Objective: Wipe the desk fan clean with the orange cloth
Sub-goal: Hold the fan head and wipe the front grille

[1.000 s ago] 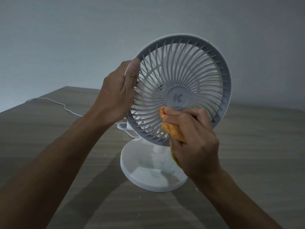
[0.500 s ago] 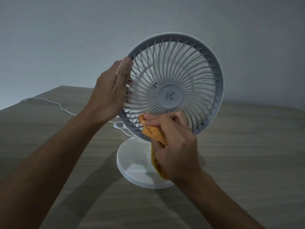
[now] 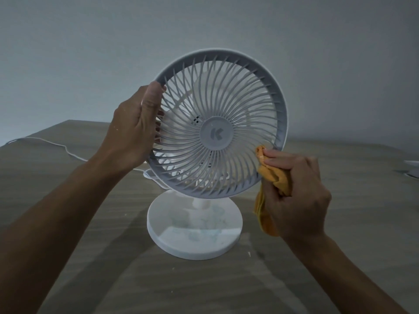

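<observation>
Gripping the left rim of the desk fan (image 3: 216,134) with our left hand (image 3: 133,132), we are steadying its round grille, thumb lying along the edge and fingers curling behind the ribs. Our right hand (image 3: 297,196) is clenching around the orange cloth (image 3: 272,175), and we are pressing its bunched tip against the lower right part of the grille, just above our knuckles; the loose end is hanging below the palm. Between our two hands the fan is standing upright on its white round base (image 3: 195,230), which is resting on the wooden counter (image 3: 68,257) below and between our wrists. Behind our left hand a white cord (image 3: 56,145) is trailing across the counter.
</observation>
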